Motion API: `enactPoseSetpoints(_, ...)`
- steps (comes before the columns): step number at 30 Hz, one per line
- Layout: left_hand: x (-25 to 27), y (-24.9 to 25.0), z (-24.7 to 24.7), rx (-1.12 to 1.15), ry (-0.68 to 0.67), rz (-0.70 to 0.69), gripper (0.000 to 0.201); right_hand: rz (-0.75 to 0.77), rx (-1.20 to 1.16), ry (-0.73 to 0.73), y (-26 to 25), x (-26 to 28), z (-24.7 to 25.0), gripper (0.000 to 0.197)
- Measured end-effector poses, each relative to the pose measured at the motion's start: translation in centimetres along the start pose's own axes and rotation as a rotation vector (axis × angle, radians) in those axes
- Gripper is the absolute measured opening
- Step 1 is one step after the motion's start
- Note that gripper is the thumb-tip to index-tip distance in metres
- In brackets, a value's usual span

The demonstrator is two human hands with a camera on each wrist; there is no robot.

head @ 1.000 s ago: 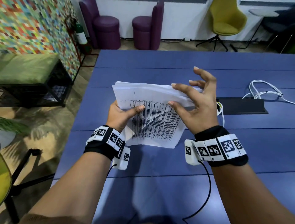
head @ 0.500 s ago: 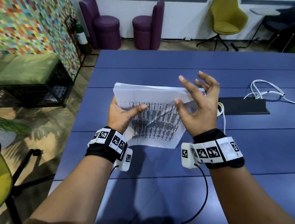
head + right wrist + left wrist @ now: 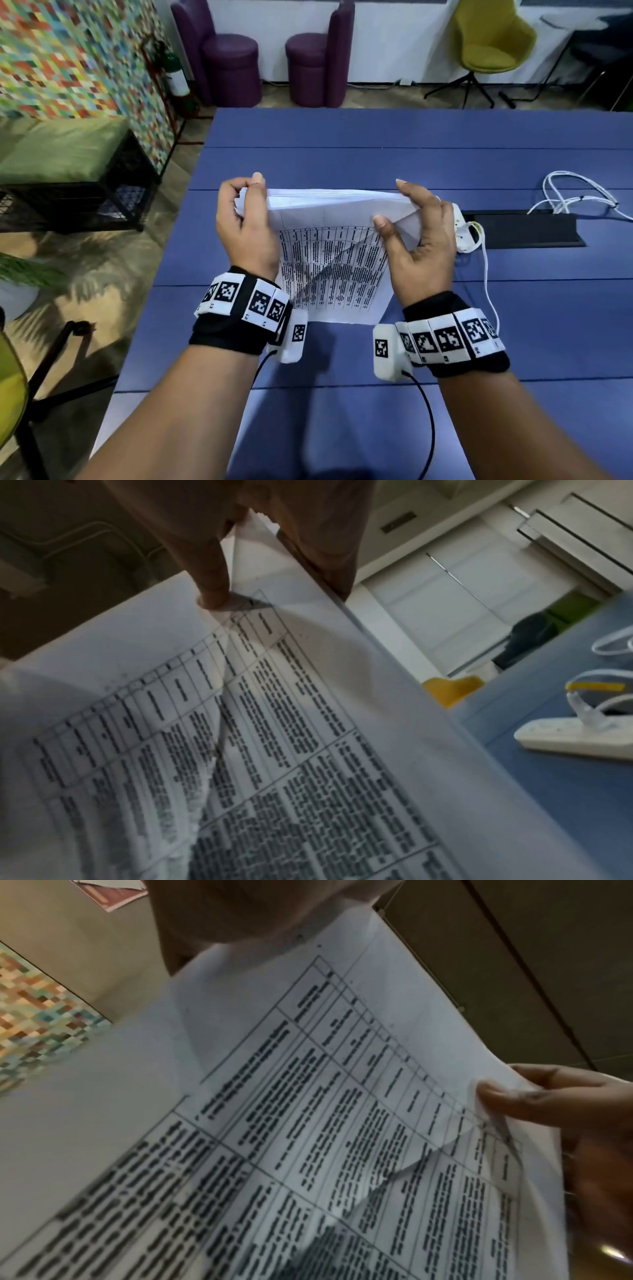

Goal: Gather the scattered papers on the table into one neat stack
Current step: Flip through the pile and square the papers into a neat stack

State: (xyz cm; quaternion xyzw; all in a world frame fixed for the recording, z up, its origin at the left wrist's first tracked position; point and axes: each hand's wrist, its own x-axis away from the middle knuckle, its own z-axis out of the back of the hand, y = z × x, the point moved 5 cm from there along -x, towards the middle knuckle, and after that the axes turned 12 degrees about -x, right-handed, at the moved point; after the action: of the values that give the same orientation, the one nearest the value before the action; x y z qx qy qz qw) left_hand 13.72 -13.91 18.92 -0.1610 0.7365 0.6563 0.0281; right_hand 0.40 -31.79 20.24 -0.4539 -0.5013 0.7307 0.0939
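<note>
Left hand grips the upper left corner of the papers, fingers curled round the edge. Stack held upright over the blue bench, printed table facing the person. Right hand pinches the upper right corner, thumb in front. White power strip lies just beyond it

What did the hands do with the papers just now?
The left hand slid from the papers' lower left edge up to the top left corner. The right hand, open on the page before, now grips the top right corner. The papers stay upright above the table.
</note>
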Motion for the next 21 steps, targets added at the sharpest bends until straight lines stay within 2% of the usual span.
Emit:
enactPoseSetpoints(3,0.6,0.6,-0.1,0.011,-0.036,-0.053,0.023,-0.137,-0.262,0.016,1.3,-0.1,-0.1,0.067)
enactPoseSetpoints(5,0.6,0.5,0.2,0.015,-0.172,-0.119,0.042,-0.278,-0.410,0.063,3.0,-0.2,0.1,0.077)
enactPoseSetpoints(6,0.4,-0.2,0.4,0.023,-0.265,-0.124,0.054,-0.339,-0.457,0.077,3.9,-0.1,0.2,0.073)
enactPoseSetpoints(8,0.2,-2.4,0.7,0.023,-0.411,-0.024,0.075,-0.456,-0.526,0.056,4.9,0.2,0.3,0.050)
enactPoseSetpoints(10,0.4,-4.5,0.8,-0.048,-0.504,0.107,0.089,-0.545,-0.461,-0.057,5.8,0.6,0.1,0.026)
enactPoseSetpoints(12,1.0,-5.3,0.5,-0.088,-0.539,0.173,0.079,-0.603,-0.420,-0.153,6.5,1.2,-0.1,0.020)
enactPoseSetpoints(14,1.2,-5.2,-0.1,-0.085,-0.533,0.200,0.061,-0.604,-0.441,-0.121,6.9,0.9,-0.1,0.029)
enactPoseSetpoints(17,0.7,-5.1,-0.4,-0.086,-0.555,0.196,0.045,-0.555,-0.466,-0.080,6.5,-0.1,0.6,0.032)
enactPoseSetpoints(18,0.4,-5.4,-0.2,-0.092,-0.565,0.200,0.046,-0.549,-0.465,-0.099,6.5,-0.2,0.7,0.034)
enactPoseSetpoints(21,0.2,-6.1,0.0,-0.104,-0.605,0.235,0.066,-0.589,-0.466,-0.141,6.8,0.1,0.9,0.040)
